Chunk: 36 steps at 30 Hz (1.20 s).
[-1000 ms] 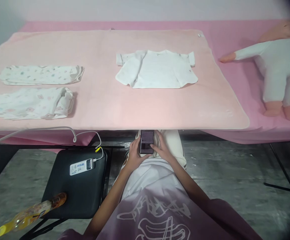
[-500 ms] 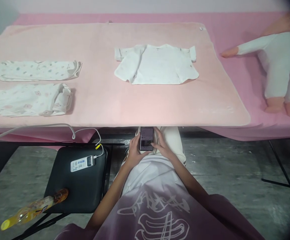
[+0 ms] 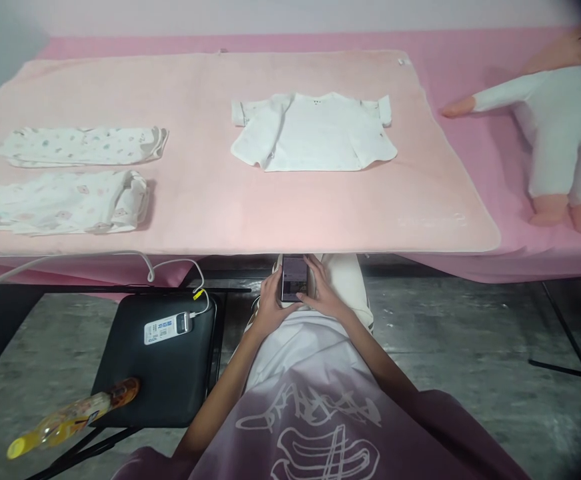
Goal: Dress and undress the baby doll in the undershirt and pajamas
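Note:
A dark smartphone (image 3: pixel 295 277) rests upright over my lap, below the table's front edge. My left hand (image 3: pixel 270 307) is closed around its left side and lower corner. On the other side, my right hand (image 3: pixel 326 293) grips the right edge, with the thumb on the lower part of the screen. Beyond them, a small white baby shirt (image 3: pixel 320 137) lies spread flat on a pale pink mat (image 3: pixel 200 200). The screen's content is too small to read.
Two folded patterned baby garments (image 3: pixel 85 147) lie at the left. A doll in white clothes (image 3: pixel 555 127) lies at the right. Beside my left arm, a black stool (image 3: pixel 170 380) holds a cabled power bank (image 3: pixel 163 328) and a bottle with a yellow cap (image 3: pixel 65 420).
My right thumb has shifted left and down across the phone's screen. The view has tilted slightly, so the table things appear a little lower. Both hands stay on the phone.

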{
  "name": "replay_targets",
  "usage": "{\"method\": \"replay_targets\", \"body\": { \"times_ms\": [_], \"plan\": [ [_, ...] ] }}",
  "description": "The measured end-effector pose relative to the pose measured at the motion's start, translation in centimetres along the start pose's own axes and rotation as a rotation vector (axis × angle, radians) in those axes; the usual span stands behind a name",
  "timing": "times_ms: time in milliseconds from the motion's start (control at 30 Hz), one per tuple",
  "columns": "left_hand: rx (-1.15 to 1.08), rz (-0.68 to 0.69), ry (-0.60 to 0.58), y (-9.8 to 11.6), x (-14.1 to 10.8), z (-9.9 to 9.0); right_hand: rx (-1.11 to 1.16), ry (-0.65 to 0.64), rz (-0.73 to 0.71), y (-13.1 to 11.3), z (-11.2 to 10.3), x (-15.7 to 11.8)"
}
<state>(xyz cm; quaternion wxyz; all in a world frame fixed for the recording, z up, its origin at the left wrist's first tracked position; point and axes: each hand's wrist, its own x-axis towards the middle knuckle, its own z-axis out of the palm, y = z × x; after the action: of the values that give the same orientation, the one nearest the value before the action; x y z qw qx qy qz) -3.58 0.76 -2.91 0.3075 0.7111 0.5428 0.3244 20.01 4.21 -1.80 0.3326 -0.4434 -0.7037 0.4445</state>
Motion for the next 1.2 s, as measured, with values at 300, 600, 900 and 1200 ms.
{"method": "replay_targets", "body": {
  "times_ms": [300, 600, 900, 1200],
  "plan": [
    [0.004, -0.018, -0.004, 0.2, 0.0, -0.1, 0.031, 0.076, 0.03, 0.0, -0.2, -0.2],
    [0.011, 0.006, -0.009, 0.0, 0.0, -0.1, -0.124, 0.081, -0.032, -0.6, -0.1, -0.5],
    [0.006, 0.004, -0.011, 0.3, 0.0, -0.2, -0.149, 0.11, 0.024, -0.5, 0.9, 0.0],
    [-0.001, -0.034, -0.008, 0.3, -0.2, -0.2, -0.054, 0.153, 0.07, 0.5, 1.3, 0.3]
  ]
}}
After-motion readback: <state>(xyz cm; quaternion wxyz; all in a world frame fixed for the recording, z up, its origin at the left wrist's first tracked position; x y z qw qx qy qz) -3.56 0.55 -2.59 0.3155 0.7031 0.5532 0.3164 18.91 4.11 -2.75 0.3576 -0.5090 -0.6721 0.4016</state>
